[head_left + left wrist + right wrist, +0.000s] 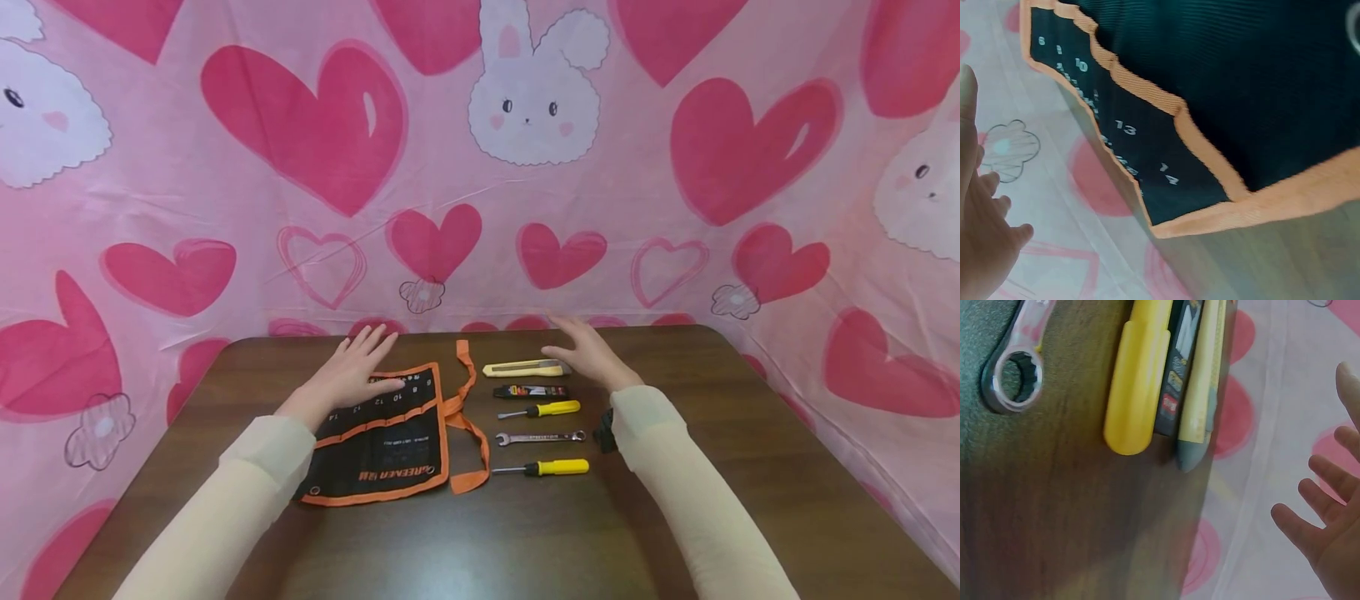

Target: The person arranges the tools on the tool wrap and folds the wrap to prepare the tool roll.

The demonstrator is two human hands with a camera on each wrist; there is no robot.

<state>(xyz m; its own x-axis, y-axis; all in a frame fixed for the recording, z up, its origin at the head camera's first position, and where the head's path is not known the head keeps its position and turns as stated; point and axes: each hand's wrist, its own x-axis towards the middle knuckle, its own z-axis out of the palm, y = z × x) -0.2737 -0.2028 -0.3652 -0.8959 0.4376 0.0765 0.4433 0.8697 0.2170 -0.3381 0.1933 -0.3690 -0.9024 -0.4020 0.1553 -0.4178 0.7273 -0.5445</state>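
A black tool roll with orange edging (390, 450) lies spread on the table, its pockets numbered. Over its upper left part is my left hand (348, 375), fingers spread and holding nothing. My right hand (588, 354) is by the right end of a yellow utility knife (525, 368), also with spread fingers and nothing held. Below the knife lie a small black case (531, 392), a short yellow screwdriver (555, 408), a combination wrench (540, 437) and a longer yellow screwdriver (558, 467). In the right wrist view, the wrench's ring end (1013, 381) shows close up.
Orange tie straps (472, 442) trail from the roll's right edge toward the tools. The brown wooden table (450, 550) ends at the back against a pink cloth (442, 183) printed with hearts and rabbits, which also hangs at both sides.
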